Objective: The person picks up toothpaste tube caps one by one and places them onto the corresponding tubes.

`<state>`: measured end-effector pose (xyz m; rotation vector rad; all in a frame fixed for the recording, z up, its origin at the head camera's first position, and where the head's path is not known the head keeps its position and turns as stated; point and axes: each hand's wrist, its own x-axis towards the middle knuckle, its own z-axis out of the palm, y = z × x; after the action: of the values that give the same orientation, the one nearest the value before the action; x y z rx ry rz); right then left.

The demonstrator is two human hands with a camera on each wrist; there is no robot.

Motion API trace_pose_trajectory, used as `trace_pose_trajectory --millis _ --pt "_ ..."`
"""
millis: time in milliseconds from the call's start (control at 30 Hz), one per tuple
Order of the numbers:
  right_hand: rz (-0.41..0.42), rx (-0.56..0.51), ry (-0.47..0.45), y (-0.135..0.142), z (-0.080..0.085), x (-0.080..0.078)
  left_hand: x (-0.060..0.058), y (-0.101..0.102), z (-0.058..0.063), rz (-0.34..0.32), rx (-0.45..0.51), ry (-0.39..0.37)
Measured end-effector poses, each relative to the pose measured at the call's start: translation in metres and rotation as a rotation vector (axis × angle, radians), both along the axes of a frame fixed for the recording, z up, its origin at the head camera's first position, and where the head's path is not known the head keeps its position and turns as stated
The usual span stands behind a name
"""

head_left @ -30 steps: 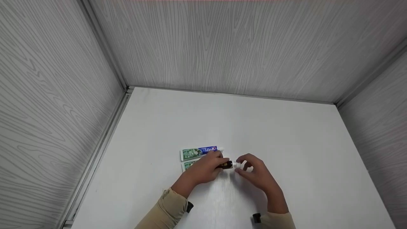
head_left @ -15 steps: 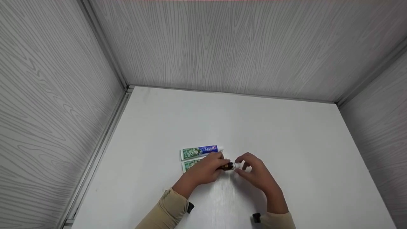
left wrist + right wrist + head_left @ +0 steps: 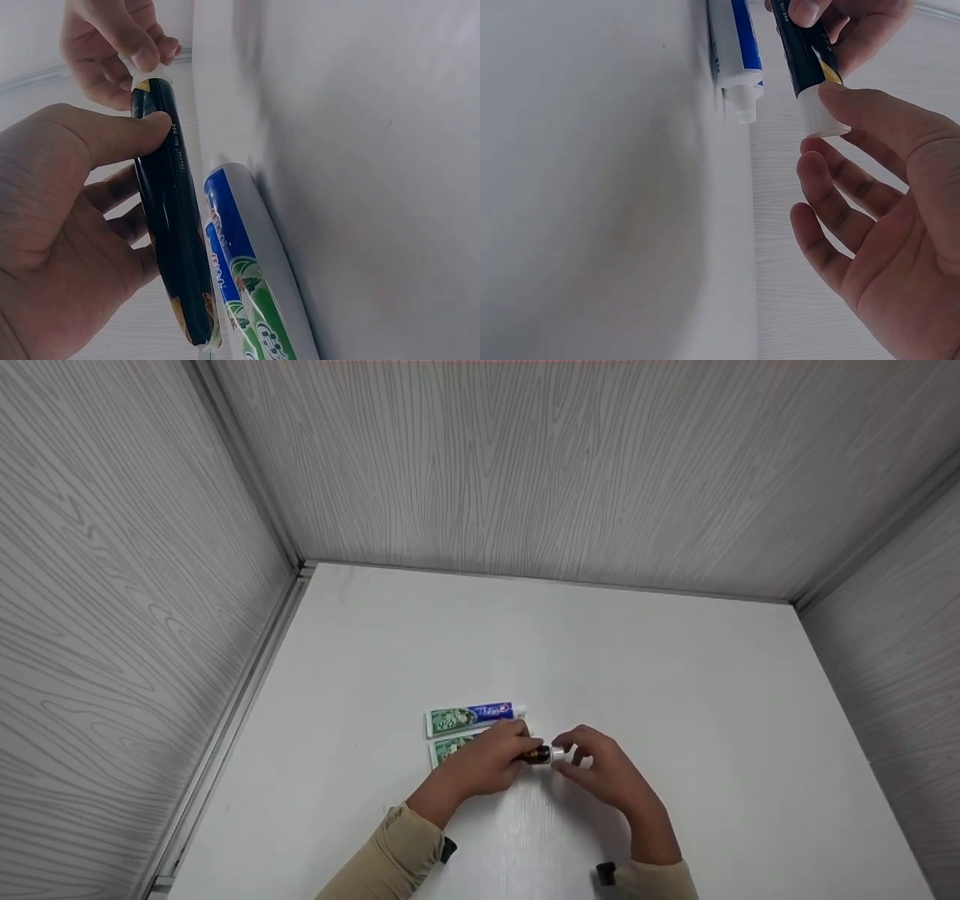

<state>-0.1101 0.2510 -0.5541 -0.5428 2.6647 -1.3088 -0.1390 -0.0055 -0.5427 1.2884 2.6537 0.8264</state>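
My left hand (image 3: 487,756) grips a black toothpaste tube (image 3: 171,202) with gold patches, its thumb along the tube near the shoulder. At the tube's end is a white cap (image 3: 821,112), which my right hand (image 3: 604,765) pinches between thumb and fingers. Cap and tube meet end to end in the right wrist view, and the other right fingers lie loosely bent below. Beside the held tube, two green, blue and white toothpaste tubes lie on the table: the farther tube (image 3: 469,720) shows nearly whole, and my left hand partly covers the nearer tube (image 3: 450,747).
The white table (image 3: 360,660) carries the tubes and extends around both hands. Grey wood-grain panels stand behind it, with a back panel (image 3: 487,472), a left panel (image 3: 97,607) and a right panel (image 3: 892,630).
The white cap in my right hand has shifted slightly left and now sits closer against the black tube's end. My left hand stays almost in place.
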Motion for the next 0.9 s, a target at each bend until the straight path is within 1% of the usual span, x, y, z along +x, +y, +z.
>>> trace_pose_trajectory --millis 167,333,433,567,767,900 --pt "0.003 0.016 -0.053 -0.0002 -0.0003 0.0006 0.0012 -0.0003 -0.003 -0.009 0.003 0.0" --pt "-0.002 0.034 -0.097 0.0005 -0.0001 -0.0014 0.0028 0.0009 0.0003 -0.008 0.001 0.017" --pt "-0.005 0.032 -0.128 0.0021 -0.0002 -0.0029 0.0046 0.0019 0.0025 -0.004 -0.006 -0.006" --pt "-0.008 0.027 -0.146 0.0033 -0.0022 -0.0033 0.0059 0.0025 0.0023 -0.007 -0.01 -0.023" --pt "-0.022 0.01 -0.116 0.0008 -0.0061 -0.0024 0.0066 0.002 0.0031 -0.021 -0.026 -0.004" --pt "-0.044 -0.018 -0.083 -0.0008 -0.0063 -0.0014 0.0071 0.0012 0.0021 -0.016 -0.015 -0.02"
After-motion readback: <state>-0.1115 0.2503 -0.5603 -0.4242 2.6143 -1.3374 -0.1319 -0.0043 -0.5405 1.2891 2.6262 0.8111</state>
